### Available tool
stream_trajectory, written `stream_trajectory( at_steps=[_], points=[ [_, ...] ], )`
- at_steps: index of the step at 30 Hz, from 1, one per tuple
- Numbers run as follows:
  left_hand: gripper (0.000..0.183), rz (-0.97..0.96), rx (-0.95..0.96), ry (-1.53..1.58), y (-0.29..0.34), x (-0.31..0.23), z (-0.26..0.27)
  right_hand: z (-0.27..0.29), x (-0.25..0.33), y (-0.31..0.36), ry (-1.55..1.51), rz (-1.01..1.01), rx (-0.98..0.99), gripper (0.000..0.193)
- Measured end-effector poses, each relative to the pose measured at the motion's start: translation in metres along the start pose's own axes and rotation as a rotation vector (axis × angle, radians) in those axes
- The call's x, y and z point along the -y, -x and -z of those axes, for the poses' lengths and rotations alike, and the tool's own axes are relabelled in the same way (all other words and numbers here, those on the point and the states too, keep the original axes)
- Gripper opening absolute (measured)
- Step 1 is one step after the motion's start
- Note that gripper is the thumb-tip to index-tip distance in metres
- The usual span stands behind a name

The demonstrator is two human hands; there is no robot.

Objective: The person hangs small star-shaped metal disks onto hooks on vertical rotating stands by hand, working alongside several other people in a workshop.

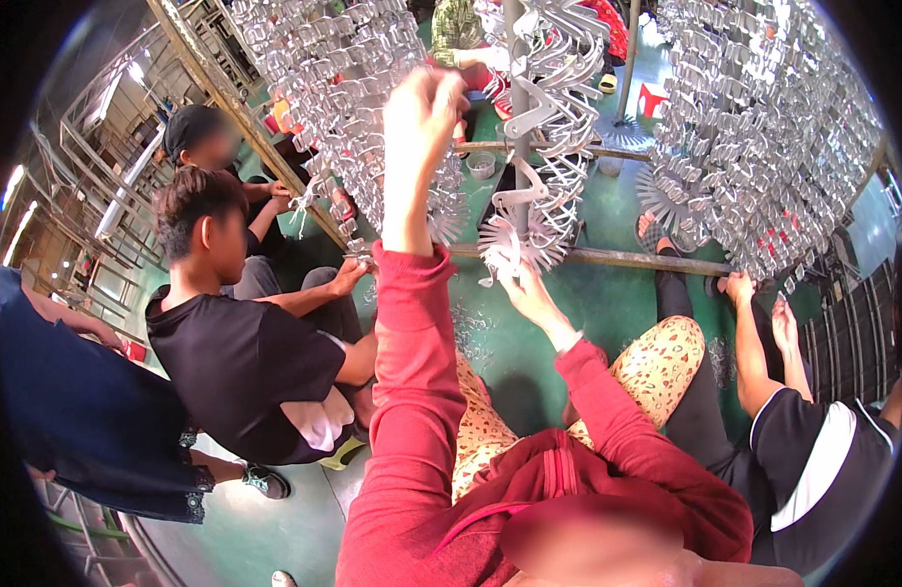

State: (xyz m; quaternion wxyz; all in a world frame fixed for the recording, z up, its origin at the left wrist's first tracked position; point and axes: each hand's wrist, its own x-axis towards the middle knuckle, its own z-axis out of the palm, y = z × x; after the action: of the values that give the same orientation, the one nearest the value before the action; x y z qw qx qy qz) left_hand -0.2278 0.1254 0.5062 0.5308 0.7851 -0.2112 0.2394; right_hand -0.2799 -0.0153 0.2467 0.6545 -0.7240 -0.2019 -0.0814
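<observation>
My left hand (427,108), in a red sleeve, is raised high beside a grey upright pole (519,117). Its fingers look curled but are smeared by motion and glare, so I cannot tell what they hold. Bent silver metal pieces (537,181) hang in tiers around the pole. Low on it, a ring of thin silver metal prongs (544,245) fans outward. My right hand (531,293) reaches up to the near-left side of this ring. Its fingers are closed at a small silver metal piece (500,264), partly lost in the glare.
Dense hanging clusters of silver metal pieces (338,78) stand left and right. A horizontal bar (608,257) crosses in front of my knees. Co-workers sit close: a person in a black shirt (246,372) at left, another (813,460) at right. A small clear cup (481,164) stands beyond.
</observation>
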Motion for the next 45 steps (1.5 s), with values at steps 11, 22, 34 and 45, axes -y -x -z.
stream_trajectory(
  at_steps=[11,22,34,45],
  points=[
    [0.05,0.142,0.516,0.68,0.016,0.047,-0.03,0.036,0.002,0.0,-0.072,-0.136,0.266,0.034],
    [0.048,0.223,0.661,1.137,0.005,0.061,-0.052,0.051,0.002,-0.01,-0.154,-0.103,0.263,0.041],
    [0.039,0.363,0.493,1.021,-0.011,0.074,-0.069,0.067,-0.033,-0.022,-0.354,-0.206,-0.016,0.042],
    [0.011,0.21,0.469,1.049,-0.016,0.075,-0.077,0.052,-0.056,0.061,0.003,-0.021,-0.647,0.037]
  ],
)
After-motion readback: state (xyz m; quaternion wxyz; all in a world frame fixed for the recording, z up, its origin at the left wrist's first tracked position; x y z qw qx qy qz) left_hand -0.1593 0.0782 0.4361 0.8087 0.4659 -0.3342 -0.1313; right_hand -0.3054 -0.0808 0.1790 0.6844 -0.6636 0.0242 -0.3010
